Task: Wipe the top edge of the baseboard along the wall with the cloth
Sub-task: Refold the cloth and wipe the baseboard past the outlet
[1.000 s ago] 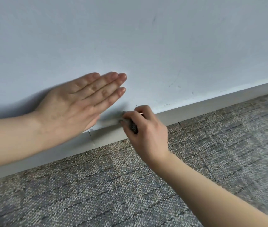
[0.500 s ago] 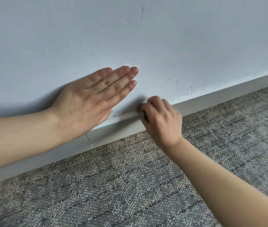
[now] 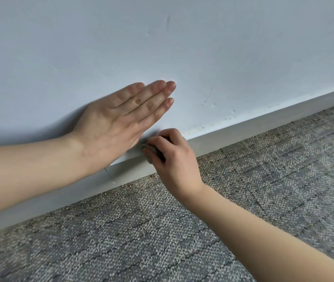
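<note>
Curled tight, that right hand point(image 3: 174, 159): the grip is closed round a small dark grey cloth point(image 3: 154, 150), thumb and forefinger folded over it, and only a sliver of the fabric peeks out between them. Cloth and knuckles sit right at the top edge of the baseboard point(image 3: 243, 133), tucked in where that pale grey strip meets the wall point(image 3: 202, 47). How much of the cloth actually touches the ledge is hidden by the fingers. Over on the other side, the left hand point(image 3: 121, 119) is spread flat against the wall, fingers straight and close together, pointing up and to the right, holding nothing at all. Its lower edge lies just beside the right hand's thumb, so close that I cannot tell whether they touch. Both forearms are bare, the left coming in from the left edge of the view, the right from the lower right corner. Look along the baseboard now: a thin vertical seam point(image 3: 108, 174) shows just below the left forearm, and to the right of the cloth the strip runs on up toward the right edge. Faint scuff marks point(image 3: 208, 97) dot the wall above that stretch. Underneath, a grey patterned carpet point(image 3: 121, 241) meets the baseboard, with brownish grit scattered along the join.
</note>
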